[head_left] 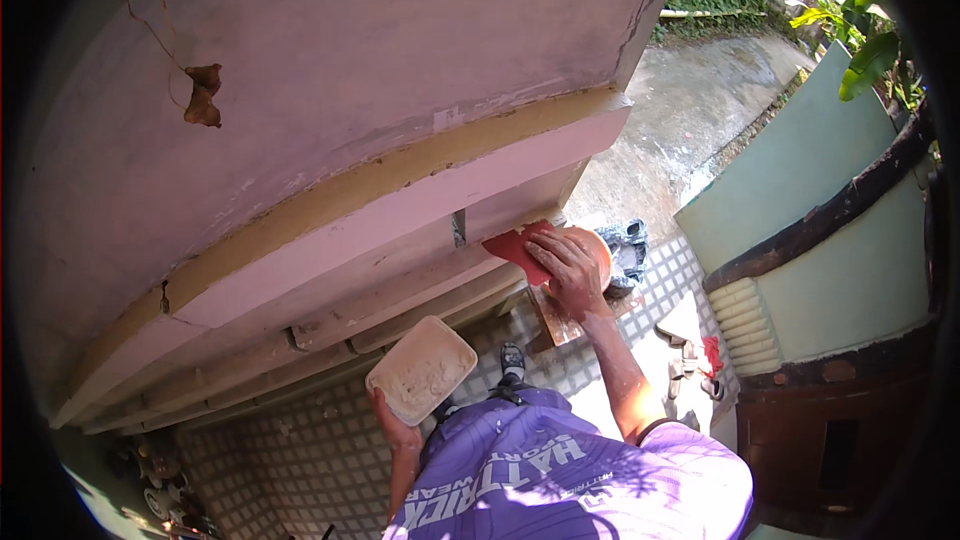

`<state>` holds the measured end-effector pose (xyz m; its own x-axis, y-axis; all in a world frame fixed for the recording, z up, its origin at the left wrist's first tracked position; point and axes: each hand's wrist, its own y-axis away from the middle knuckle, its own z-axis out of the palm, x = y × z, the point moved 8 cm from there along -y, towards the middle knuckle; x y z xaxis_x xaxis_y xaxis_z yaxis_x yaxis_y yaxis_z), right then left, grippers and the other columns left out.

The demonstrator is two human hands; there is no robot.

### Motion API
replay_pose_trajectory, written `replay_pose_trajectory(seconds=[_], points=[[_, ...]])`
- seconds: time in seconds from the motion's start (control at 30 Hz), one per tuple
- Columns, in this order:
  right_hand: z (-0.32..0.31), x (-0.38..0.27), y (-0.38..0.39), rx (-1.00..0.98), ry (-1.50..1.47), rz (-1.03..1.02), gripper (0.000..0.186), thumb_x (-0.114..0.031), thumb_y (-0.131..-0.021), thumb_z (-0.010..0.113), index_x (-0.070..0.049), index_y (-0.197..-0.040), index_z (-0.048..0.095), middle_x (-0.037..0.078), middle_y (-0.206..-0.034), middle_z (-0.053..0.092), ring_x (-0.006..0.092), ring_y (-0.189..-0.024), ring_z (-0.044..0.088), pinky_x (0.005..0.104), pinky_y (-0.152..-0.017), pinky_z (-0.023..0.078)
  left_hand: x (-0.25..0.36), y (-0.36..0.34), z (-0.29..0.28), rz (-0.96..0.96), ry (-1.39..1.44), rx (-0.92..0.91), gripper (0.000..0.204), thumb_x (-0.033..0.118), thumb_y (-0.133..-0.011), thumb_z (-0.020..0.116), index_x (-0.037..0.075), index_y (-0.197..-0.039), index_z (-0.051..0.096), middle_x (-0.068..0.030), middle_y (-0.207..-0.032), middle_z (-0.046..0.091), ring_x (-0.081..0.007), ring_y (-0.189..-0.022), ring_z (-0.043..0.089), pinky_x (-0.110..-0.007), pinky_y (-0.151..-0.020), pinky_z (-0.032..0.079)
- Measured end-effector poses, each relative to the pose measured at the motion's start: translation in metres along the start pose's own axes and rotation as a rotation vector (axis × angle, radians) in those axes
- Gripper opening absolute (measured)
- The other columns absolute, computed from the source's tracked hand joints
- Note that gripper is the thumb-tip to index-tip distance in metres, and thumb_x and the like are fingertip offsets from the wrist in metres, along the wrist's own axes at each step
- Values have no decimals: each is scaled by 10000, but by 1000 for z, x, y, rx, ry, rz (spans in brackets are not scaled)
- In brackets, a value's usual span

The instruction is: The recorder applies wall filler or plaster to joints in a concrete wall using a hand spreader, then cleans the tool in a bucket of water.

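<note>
A shallow white plastic tub (420, 368) with a beige, putty-like paste in it rests in my left hand (398, 427), whose fingers grip its near left edge. My right hand (570, 270), dusted white up the forearm, is closed on a flat red putty scraper (519, 252). Fingers lie pressed over the scraper's top. It is close to the right end of the lower wall ledge (430, 285); I cannot tell whether it touches. Partly behind the right hand is an orange bucket (602, 252).
The pinkish wall (380, 50) has a protruding ledge with a bare yellowish top (400, 162). A wooden stool (561, 320) and a dark bluish bag (627, 258) stand by the bucket. Sandals (685, 360) lie on the checkered floor (290, 460). A dry leaf (203, 95) hangs at upper left.
</note>
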<state>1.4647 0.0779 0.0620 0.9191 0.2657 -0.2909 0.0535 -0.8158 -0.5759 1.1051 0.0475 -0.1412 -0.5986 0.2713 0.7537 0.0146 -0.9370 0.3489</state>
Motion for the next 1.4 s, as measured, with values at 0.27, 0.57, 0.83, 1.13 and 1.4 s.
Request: replay_pose_trajectory(seconds=[0.27, 0.57, 0.83, 1.13, 1.4], points=[[11, -18, -6, -198, 66, -41, 415, -8, -743, 572, -102, -1139, 654, 46, -1226, 631, 220, -1127, 588, 369, -947, 449, 11, 5, -3, 50, 1, 53, 589, 436, -953, 467, 102, -1423, 342, -110, -1421, 425, -303, -1304, 425, -446, -1080, 358], [9, 55, 24, 363, -1324, 921, 248, -69, -886, 625, 7, -1116, 574, 79, -1035, 667, 183, -927, 660, 295, -793, 541, 20, 7, -3, 46, 14, 31, 576, 426, -958, 456, 102, -1421, 342, -108, -1419, 426, -302, -1301, 428, -443, -1074, 365], [69, 49, 68, 1007, -1475, 1069, 274, -60, -894, 587, 12, -1154, 540, 81, -1049, 624, 169, -867, 640, 305, -725, 587, 15, 5, -8, 44, 27, 11, 570, 418, -963, 451, 100, -1421, 335, -113, -1424, 417, -308, -1298, 431, -452, -1074, 369], [57, 41, 60, 699, -1123, 1094, 229, -26, -896, 582, 97, -1087, 549, 164, -923, 654, 256, -770, 686, 330, -586, 604, 16, 4, -7, 34, 17, -14, 577, 424, -962, 451, 100, -1424, 327, -116, -1421, 418, -308, -1300, 428, -450, -1069, 373], [-34, 1, 41, 452, -407, 675, 239, -9, -884, 559, 55, -1109, 603, 156, -1067, 668, 239, -956, 657, 327, -815, 522, 16, 6, -5, 25, 3, -37, 575, 420, -961, 450, 99, -1422, 330, -113, -1411, 427, -298, -1296, 434, -441, -1060, 381]])
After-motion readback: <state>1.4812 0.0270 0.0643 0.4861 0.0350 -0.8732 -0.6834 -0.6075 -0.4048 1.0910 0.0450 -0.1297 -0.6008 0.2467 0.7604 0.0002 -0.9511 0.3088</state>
